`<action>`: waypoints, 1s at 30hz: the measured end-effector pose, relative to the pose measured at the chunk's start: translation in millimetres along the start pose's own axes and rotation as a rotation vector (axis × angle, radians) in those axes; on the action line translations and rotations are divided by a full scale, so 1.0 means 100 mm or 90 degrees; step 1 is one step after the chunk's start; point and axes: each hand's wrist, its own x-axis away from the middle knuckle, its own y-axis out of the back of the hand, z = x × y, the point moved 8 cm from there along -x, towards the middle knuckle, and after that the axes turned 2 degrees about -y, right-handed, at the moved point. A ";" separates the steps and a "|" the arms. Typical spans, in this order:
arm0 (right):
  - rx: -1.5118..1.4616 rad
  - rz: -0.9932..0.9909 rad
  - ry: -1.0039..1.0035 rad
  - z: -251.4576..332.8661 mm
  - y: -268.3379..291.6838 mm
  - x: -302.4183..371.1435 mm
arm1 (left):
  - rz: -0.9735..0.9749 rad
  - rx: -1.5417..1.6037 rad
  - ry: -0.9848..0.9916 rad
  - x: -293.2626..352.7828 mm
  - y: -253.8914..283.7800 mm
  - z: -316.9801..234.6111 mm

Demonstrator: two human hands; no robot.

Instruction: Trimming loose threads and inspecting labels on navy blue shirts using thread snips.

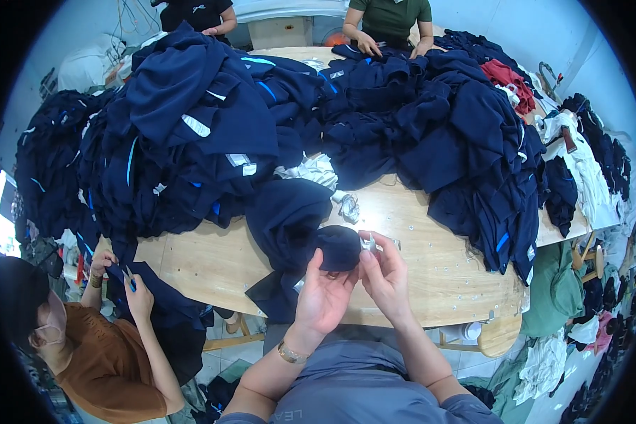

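Observation:
A navy garment lies in front of me at the near side of the table, and a rounded part of it is raised between my hands. My left hand is closed on this part from below, palm up, with its thumb at the cloth's left edge and its other fingers partly hidden. Thumb and fingers of my right hand pinch together at the right edge of the same part. A small whitish piece shows at those fingertips; its kind is too small to tell.
Big heaps of navy garments cover the wooden table. Crumpled white material and a clear plastic bundle lie ahead. At left a person in brown holds blue-handled snips at navy cloth. Two people work opposite.

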 end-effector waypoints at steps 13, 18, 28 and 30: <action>0.266 -0.054 0.161 0.16 0.02 0.05 | -0.009 0.027 0.081 -0.03 0.03 0.05; 0.388 -0.034 0.371 0.43 -0.12 0.12 | -0.033 -0.014 0.079 -0.07 0.11 0.09; 0.278 -0.107 0.307 0.24 0.14 0.12 | -0.052 0.006 0.027 -0.07 -0.01 -0.01; 0.299 -0.133 0.312 0.26 0.19 0.13 | -0.059 0.011 0.005 -0.06 -0.05 -0.04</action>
